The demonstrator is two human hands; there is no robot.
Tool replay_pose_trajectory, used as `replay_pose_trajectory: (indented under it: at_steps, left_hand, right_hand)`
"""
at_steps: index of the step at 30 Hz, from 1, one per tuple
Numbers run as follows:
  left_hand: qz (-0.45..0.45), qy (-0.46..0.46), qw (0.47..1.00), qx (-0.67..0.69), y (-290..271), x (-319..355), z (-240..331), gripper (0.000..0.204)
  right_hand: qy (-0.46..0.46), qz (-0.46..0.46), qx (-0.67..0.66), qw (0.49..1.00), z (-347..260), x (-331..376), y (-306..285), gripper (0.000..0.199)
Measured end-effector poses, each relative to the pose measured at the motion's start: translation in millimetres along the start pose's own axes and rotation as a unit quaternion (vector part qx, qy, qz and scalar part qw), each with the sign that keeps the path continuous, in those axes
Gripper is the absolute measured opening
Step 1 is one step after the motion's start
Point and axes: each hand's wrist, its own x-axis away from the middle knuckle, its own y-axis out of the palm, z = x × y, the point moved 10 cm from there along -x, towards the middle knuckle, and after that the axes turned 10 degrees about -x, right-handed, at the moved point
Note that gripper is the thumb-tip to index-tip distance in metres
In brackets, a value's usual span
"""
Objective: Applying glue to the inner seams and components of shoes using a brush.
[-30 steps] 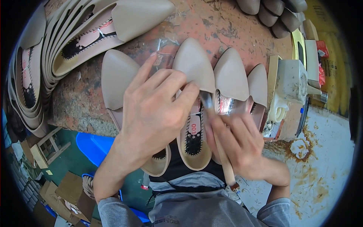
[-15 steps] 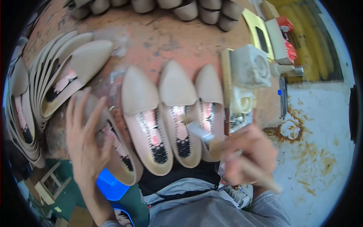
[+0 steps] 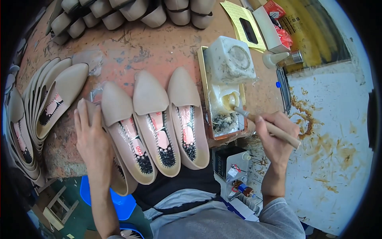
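Note:
My right hand [image 3: 276, 137] grips a wooden-handled brush [image 3: 253, 117], its bristle end in the mouth of a glue-smeared white container [image 3: 218, 95]. Three beige pointed shoe uppers lie side by side in front of me: a left one [image 3: 115, 99], a middle one [image 3: 149, 93] and a right one [image 3: 184, 89]. Each has pink and black lining in its opening. Left of them, my left hand [image 3: 93, 139] lies with fingers stretched over another beige upper [image 3: 121, 181], largely covered by the hand and its neighbour.
Nested beige uppers [image 3: 59, 91] stand at the left, and stacked shoes [image 3: 131, 10] line the far edge. A stained white plastic jug [image 3: 234, 59] sits in a shallow box [image 3: 205, 87]. Beyond are a phone [image 3: 248, 30] and a bottle [image 3: 274, 59]. Blue bins [image 3: 121, 205] stand below the table.
My right hand has carried the brush from the right upper over to the glue container. The head view has shifted, so the uppers appear farther left.

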Motion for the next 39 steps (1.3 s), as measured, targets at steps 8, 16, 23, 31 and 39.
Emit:
replay_pose_trajectory:
  at_steps: [8, 16, 23, 31, 39]
  left_hand:
    - [0.041, 0.019, 0.998, 0.037, -18, 4, 1, 0.055]
    - [0.038, -0.03, 0.96, 0.274, -20, 20, -63, 0.054]
    - [0.099, 0.017, 0.927, 0.362, -20, 26, -80, 0.024]
    - [0.134, 0.016, 0.92, 0.369, -22, 29, -72, 0.024]
    - [0.156, 0.017, 0.914, 0.375, -23, 32, -74, 0.024]
  right_hand:
    - [-0.086, -0.001, 0.061, 0.994, -25, -3, 7, 0.004]
    - [0.124, -0.076, -0.008, 0.989, 3, -8, 21, 0.015]
    - [-0.273, -0.129, -0.347, 0.888, -179, -20, 66, 0.019]
    - [-0.268, -0.376, -0.233, 0.856, -238, -2, 214, 0.018]
    - [-0.214, -0.644, -0.201, 0.706, -250, 44, 234, 0.022]
